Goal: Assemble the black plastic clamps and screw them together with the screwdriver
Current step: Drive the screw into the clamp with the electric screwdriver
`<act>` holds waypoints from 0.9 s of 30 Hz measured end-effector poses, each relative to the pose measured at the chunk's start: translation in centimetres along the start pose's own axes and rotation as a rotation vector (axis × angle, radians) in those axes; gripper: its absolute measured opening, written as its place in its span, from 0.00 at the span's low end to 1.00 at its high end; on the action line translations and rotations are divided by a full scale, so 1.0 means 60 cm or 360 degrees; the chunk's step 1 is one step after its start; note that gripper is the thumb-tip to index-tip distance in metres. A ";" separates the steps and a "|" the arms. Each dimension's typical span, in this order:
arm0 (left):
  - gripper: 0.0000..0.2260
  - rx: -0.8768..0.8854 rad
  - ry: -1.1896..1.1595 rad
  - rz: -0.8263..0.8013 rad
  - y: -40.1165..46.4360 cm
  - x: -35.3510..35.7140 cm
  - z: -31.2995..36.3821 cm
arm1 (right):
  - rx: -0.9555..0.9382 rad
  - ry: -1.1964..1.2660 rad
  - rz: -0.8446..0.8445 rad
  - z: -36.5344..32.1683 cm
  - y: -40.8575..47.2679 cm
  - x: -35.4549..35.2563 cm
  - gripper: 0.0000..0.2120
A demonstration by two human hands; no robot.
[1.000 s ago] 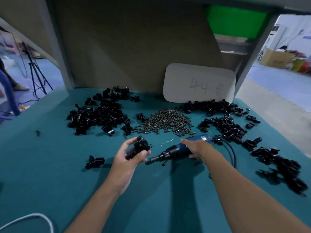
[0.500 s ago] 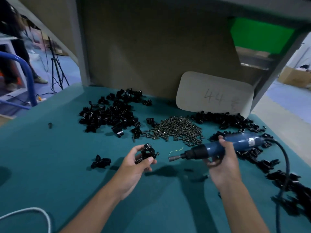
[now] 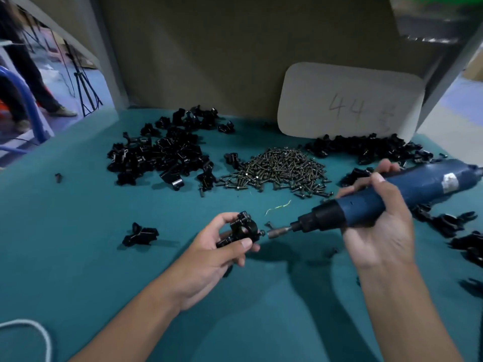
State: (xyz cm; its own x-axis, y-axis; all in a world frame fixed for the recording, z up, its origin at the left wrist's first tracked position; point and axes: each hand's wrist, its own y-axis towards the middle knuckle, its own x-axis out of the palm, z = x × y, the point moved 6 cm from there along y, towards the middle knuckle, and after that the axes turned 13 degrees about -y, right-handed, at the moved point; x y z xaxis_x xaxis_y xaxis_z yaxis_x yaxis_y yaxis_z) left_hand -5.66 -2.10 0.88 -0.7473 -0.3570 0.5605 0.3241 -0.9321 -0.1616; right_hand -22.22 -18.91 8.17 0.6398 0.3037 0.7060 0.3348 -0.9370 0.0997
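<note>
My left hand (image 3: 209, 254) grips a black plastic clamp (image 3: 241, 229) just above the green table (image 3: 78, 257), a screw head poking out of the clamp's right side. My right hand (image 3: 376, 231) is wrapped round the blue electric screwdriver (image 3: 392, 199), held level and pointing left. Its bit tip (image 3: 274, 233) sits right next to that screw head, nearly touching. A heap of dark screws (image 3: 277, 171) lies in the middle of the table behind my hands.
A pile of black clamp parts (image 3: 162, 158) lies at back left, another pile (image 3: 366, 148) at back right, more clamps (image 3: 457, 231) along the right edge. One clamp (image 3: 140, 235) lies alone at left. A white card (image 3: 350, 100) leans on the back wall. A white cord (image 3: 31, 333) curls at bottom left.
My right hand lifted the screwdriver off the table and brought its bit left to the clamp's screw. My left hand kept hold of the clamp, turning it toward the bit.
</note>
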 end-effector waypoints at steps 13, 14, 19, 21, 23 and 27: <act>0.23 -0.0075 0.0013 -0.0089 -0.005 0.014 -0.005 | -0.0088 -0.0104 0.0008 -0.007 -0.016 0.006 0.16; 0.23 -0.0080 0.0024 -0.0090 -0.006 0.014 -0.005 | -0.0091 -0.0103 -0.0007 -0.008 -0.017 0.006 0.16; 0.22 -0.0127 -0.0033 -0.0143 -0.008 0.014 -0.007 | -0.0123 -0.0129 -0.0153 -0.016 -0.024 0.020 0.15; 0.22 -0.0153 -0.0144 -0.0166 -0.008 0.011 -0.009 | -0.0127 -0.0145 -0.0231 -0.020 -0.027 0.028 0.15; 0.21 -0.0194 -0.0184 -0.0211 -0.010 0.012 -0.013 | -0.0141 -0.0176 -0.0279 -0.025 -0.032 0.034 0.15; 0.23 -0.0231 -0.0224 -0.0225 -0.009 0.013 -0.018 | -0.0226 -0.0269 -0.0284 -0.028 -0.044 0.045 0.14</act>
State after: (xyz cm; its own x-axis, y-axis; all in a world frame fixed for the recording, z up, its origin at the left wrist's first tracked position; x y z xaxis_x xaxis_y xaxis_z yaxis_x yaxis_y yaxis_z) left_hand -7.05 -1.95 0.56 -0.6876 -0.2200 0.6920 0.1279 -0.9748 -0.1828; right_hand -22.58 -15.93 10.99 0.6898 0.4792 0.5428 0.3596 -0.8774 0.3175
